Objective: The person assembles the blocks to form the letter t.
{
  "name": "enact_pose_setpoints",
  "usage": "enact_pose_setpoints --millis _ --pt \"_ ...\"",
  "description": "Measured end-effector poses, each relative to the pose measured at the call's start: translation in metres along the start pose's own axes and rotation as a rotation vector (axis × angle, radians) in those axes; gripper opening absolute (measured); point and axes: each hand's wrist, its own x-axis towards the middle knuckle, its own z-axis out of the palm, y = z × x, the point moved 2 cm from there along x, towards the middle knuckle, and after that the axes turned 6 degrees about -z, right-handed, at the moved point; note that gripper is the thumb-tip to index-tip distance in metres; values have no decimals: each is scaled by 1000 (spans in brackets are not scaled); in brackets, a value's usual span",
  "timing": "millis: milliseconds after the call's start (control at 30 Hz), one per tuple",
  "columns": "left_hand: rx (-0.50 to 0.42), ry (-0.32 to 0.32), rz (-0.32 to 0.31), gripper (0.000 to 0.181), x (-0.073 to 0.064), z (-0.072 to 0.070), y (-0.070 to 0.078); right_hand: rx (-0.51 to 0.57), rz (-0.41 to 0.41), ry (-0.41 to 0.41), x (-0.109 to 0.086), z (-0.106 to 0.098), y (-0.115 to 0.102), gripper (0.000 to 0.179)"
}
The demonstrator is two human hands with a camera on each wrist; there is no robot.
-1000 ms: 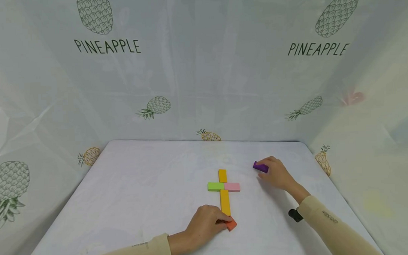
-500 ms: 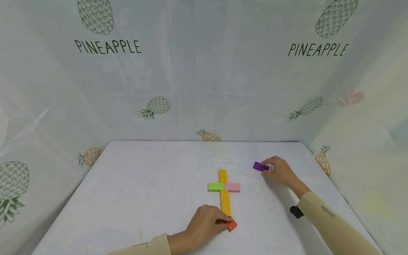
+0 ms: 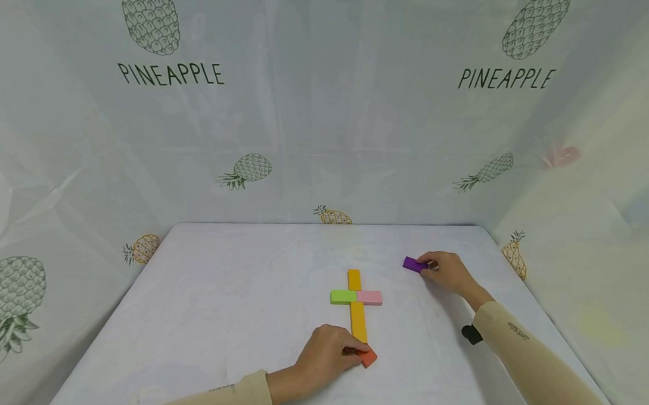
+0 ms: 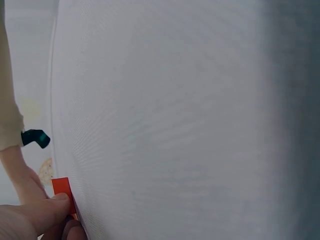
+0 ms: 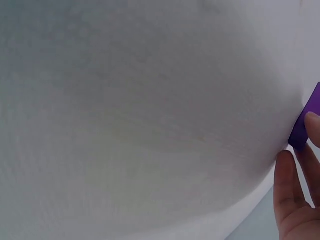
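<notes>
My left hand [image 3: 326, 358] pinches an orange-red block [image 3: 368, 357] at the lower end of a cross of flat blocks. In the left wrist view the thumb presses on the face of that orange-red block [image 4: 62, 187]. The cross has a short yellow block [image 3: 354, 279] on top, a green block [image 3: 343, 296] left, a pink block [image 3: 369, 297] right and a longer yellow block [image 3: 358, 322] below. Farther back on the right, my right hand [image 3: 449, 274] pinches the right end of a purple block [image 3: 414, 264]. The right wrist view shows thumb and fingers at the purple block [image 5: 306, 120].
A white-covered table [image 3: 241, 277] bears everything. Behind and beside it hangs a pale curtain [image 3: 321, 107] printed with pineapples. A dark device [image 3: 471, 334] sits at my right wrist, by the beige sleeve [image 3: 523, 350].
The right hand has shifted rightward along the purple block, from over it to its right end, baring more of its top. The left hand and the cross have stayed put.
</notes>
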Motion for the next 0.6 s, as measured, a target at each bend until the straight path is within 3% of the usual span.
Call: enact_pose_setpoints --millis 600 --pt "19 10 35 24 -2 -2 1 -34 -47 13 -7 -3 1 23"
